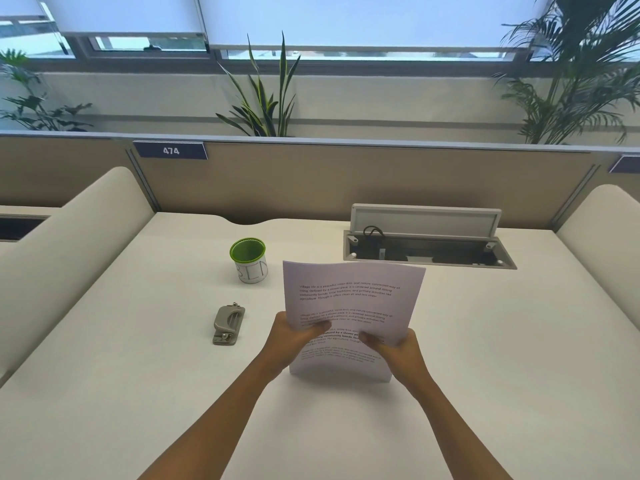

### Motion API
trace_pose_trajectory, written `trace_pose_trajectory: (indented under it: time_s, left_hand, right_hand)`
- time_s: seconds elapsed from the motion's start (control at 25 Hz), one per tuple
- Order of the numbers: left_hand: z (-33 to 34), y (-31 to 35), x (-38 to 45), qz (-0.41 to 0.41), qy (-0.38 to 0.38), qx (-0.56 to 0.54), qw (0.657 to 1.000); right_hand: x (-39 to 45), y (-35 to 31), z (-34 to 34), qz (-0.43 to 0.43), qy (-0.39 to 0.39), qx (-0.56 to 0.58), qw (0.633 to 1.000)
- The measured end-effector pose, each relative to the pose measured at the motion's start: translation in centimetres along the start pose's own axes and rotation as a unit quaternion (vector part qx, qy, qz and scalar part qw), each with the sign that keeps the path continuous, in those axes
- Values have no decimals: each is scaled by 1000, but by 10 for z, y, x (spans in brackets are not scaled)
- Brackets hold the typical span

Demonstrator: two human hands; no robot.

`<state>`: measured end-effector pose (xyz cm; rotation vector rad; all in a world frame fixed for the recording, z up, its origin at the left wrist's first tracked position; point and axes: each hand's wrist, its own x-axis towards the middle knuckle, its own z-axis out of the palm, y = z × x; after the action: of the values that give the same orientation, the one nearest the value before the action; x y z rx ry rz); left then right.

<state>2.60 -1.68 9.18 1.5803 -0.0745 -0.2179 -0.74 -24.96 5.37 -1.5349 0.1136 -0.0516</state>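
A printed sheet of paper [349, 299] stands nearly upright in the middle of the white desk [138, 375], its lower edge close to or on the surface. My left hand [294, 336] grips its left side, thumb on the front. My right hand [394, 351] grips its right side the same way. A grey hole punch [228, 324] lies flat on the desk, left of my left hand and apart from it. A white cup with a green inside [248, 259] stands behind the punch, just left of the paper's top corner.
An open cable tray [429, 251] with its lid raised is set into the desk behind the paper. A beige partition [311, 181] with a "474" label closes the back. Padded dividers [69, 244] flank both sides. Plants stand behind the partition.
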Motion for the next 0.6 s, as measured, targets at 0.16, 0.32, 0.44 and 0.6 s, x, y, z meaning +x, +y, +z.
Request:
trace_pose_trajectory:
  time_s: [0.16, 0.32, 0.44, 0.6]
  left_hand:
    - [-1, -2, 0, 1, 9, -1, 1000]
    - [2, -13, -6, -19, 3, -6, 1000]
    - [3, -16, -5, -28, 13, -12, 999]
    - [-4, -11, 1, -40, 65, -55, 996]
  right_hand:
    - [2, 1, -2, -9, 1, -1, 1000]
    - [1, 10, -1, 14, -2, -18, 1000]
    - [2, 7, -3, 20, -12, -30, 999]
    - [4, -4, -16, 32, -4, -24, 999]
